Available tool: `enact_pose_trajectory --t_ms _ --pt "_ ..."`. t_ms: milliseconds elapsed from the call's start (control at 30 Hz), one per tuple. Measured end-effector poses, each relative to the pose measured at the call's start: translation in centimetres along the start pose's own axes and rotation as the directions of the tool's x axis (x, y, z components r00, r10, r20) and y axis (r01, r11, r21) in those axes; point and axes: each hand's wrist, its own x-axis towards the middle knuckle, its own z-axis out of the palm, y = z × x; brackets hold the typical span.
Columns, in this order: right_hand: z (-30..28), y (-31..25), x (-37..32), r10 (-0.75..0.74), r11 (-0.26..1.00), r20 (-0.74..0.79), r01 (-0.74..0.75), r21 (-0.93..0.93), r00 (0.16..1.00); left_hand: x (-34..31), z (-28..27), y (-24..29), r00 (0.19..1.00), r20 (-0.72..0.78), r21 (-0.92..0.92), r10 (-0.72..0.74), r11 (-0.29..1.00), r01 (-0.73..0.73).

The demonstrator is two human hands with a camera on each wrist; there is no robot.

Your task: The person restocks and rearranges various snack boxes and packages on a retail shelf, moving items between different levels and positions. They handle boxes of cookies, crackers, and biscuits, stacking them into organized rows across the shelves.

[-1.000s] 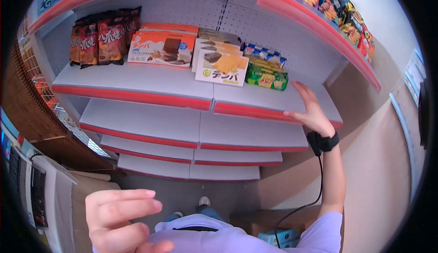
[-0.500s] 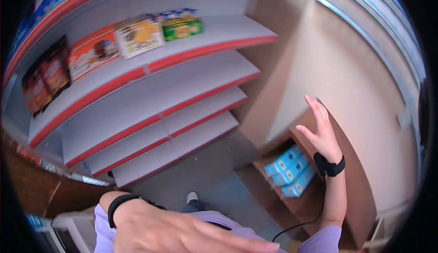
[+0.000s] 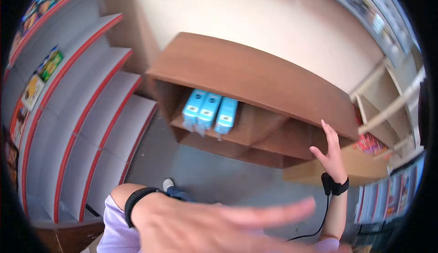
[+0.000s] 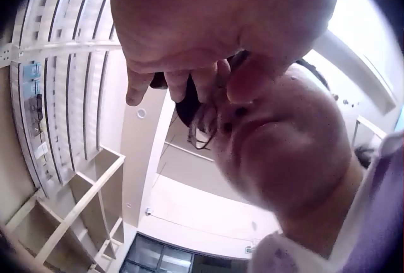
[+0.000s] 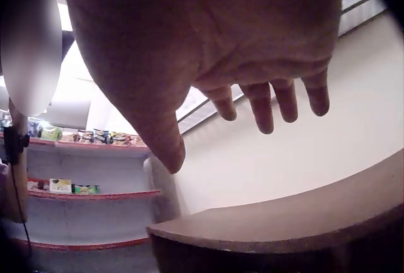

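Observation:
My left hand (image 3: 191, 221) is held close in front of my body, blurred, with its fingers stretched out to the right and nothing in them. From below, the left wrist view shows that hand (image 4: 221, 21) overlapping a person's head. My right hand (image 3: 333, 157) is raised by the right end of a brown wooden cabinet (image 3: 246, 70), its thumb apart from the fingers and holding nothing. In the right wrist view the fingers of this hand (image 5: 208, 33) hang loosely spread above the cabinet top. Blue packs (image 3: 207, 111) sit in the cabinet's upper left compartment.
To the left stands a grey shelf unit (image 3: 86, 102) with red edges, carrying snack boxes (image 3: 33, 92) and green packs (image 3: 51, 66). A pale wooden rack (image 3: 383, 98) is at the right. Grey floor (image 3: 219, 175) lies between shelf and cabinet.
The view has swung right from the snack shelf to the cabinet. My right hand has gone from the shelf edge to beside the cabinet; my left hand's curled fingers have straightened.

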Motion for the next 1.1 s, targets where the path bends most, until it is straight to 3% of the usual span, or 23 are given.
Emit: enact_pose_trajectory --t_ms 100,133,233,333,367,433,533,600,633,667,700,800,867,900,933,1000,1033,1067,1100 --pt "-3.3 6.2 -5.7 0.103 0.992 -0.037 -0.105 -0.069 0.994 3.8 1.8 -6.7 0.956 0.284 -0.023 -0.070 0.997 0.079" --pt "-4.2 7.7 -7.5 0.167 0.983 -0.059 -0.171 -0.070 0.984 4.4 3.1 -8.7 0.949 0.271 -0.050 -0.163 0.982 0.183" --pt "-5.7 12.8 -12.7 0.303 0.951 -0.126 -0.308 -0.025 0.945 3.0 7.4 -16.5 0.942 0.111 0.007 -0.315 0.949 0.316" --pt "-6.3 17.3 -18.7 0.443 0.893 -0.176 -0.450 0.000 0.879 1.3 12.2 -22.9 0.877 0.115 0.196 -0.467 0.876 0.441" --pt "-6.4 18.7 -20.8 0.498 0.860 -0.217 -0.510 -0.003 0.840 1.1 14.1 -24.2 0.820 0.079 0.235 -0.567 0.810 0.537" --pt "-4.7 20.8 -21.2 0.608 0.788 -0.127 -0.615 -0.024 0.784 -1.9 14.5 -30.6 0.759 0.076 0.204 -0.647 0.755 0.623" --pt "-5.3 24.3 -26.1 0.766 0.631 -0.130 -0.775 -0.038 0.630 -2.5 19.0 -37.2 0.697 0.245 0.283 -0.674 0.737 0.613" --pt "-5.8 25.7 -29.7 0.809 0.551 -0.225 -0.834 -0.034 0.543 -0.7 22.2 -40.9 0.677 0.316 0.260 -0.665 0.747 0.613" --pt "-5.7 26.3 -31.6 0.849 0.469 -0.302 -0.881 0.054 0.433 0.6 23.7 -42.8 0.643 0.342 0.263 -0.686 0.726 0.635" --pt "-6.7 28.6 -32.3 0.880 0.381 -0.359 -0.913 0.143 0.311 3.5 26.0 -46.4 0.644 0.379 0.240 -0.665 0.742 0.626" --pt "-7.6 29.3 -33.3 0.882 0.354 -0.383 -0.923 0.148 0.276 5.8 28.3 -48.3 0.636 0.446 0.189 -0.630 0.761 0.620" --pt "-10.5 30.8 -36.3 0.903 0.164 -0.425 -0.964 0.211 0.061 11.5 37.1 -54.1 0.599 0.629 0.041 -0.496 0.790 0.611" --pt "-11.7 31.5 -38.9 0.879 0.042 -0.475 -0.987 0.156 -0.037 14.1 43.6 -56.7 0.571 0.768 -0.061 -0.289 0.855 0.515" --pt "-12.2 31.8 -40.1 0.862 -0.001 -0.498 -0.985 0.174 -0.089 15.8 47.0 -57.6 0.506 0.822 -0.056 -0.263 0.846 0.531" --pt "-12.5 32.2 -41.6 0.851 -0.042 -0.509 -0.982 0.185 -0.132 16.8 50.4 -58.6 0.497 0.839 -0.087 -0.221 0.848 0.524" --pt "-12.6 32.8 -45.0 0.803 -0.182 -0.506 -0.938 0.294 -0.314 18.2 56.9 -60.2 0.453 0.868 -0.072 -0.202 0.852 0.519" --pt "-12.5 33.3 -47.1 0.786 -0.224 -0.504 -0.925 0.307 -0.358 18.8 60.1 -61.2 0.446 0.878 -0.094 -0.174 0.850 0.518" --pt "-12.6 34.0 -49.1 0.775 -0.245 -0.508 -0.920 0.307 -0.376 19.4 63.4 -62.2 0.491 0.864 -0.162 -0.110 0.864 0.477" --pt "-13.0 35.1 -51.1 0.743 -0.308 -0.472 -0.869 0.388 -0.475 20.1 66.7 -62.9 0.539 0.841 -0.224 -0.051 0.873 0.432"
